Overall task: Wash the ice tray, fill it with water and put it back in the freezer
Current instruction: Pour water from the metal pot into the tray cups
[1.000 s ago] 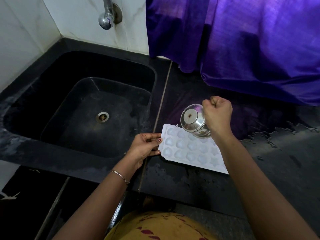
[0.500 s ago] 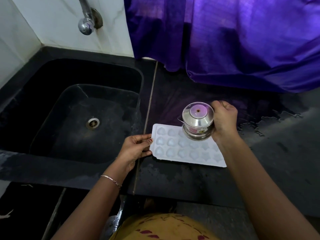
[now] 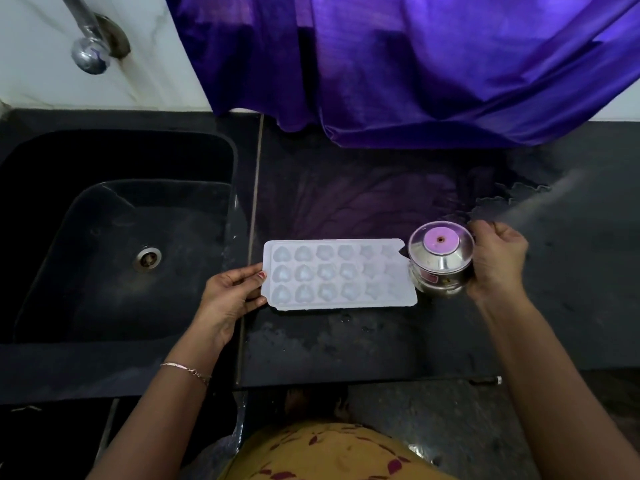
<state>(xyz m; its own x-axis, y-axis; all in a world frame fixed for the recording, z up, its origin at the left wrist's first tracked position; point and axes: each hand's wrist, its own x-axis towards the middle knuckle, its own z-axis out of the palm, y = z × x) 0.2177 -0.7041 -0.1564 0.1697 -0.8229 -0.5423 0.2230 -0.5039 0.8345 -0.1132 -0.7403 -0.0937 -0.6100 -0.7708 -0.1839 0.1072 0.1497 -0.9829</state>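
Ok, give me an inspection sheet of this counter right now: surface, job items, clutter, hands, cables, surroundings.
Surface: black stone counter, wet patches near the tray and at the far right.
Job's things: white ice tray lies flat on the counter, right of the sink; steel pot tilted at the tray's right end.
Clutter: nothing seen.
Hands: left hand pinches the tray's left edge; right hand grips the pot.
Cables: nothing seen.
Surroundings: tap on the white wall above the sink, no water running; purple curtain hangs to the counter.
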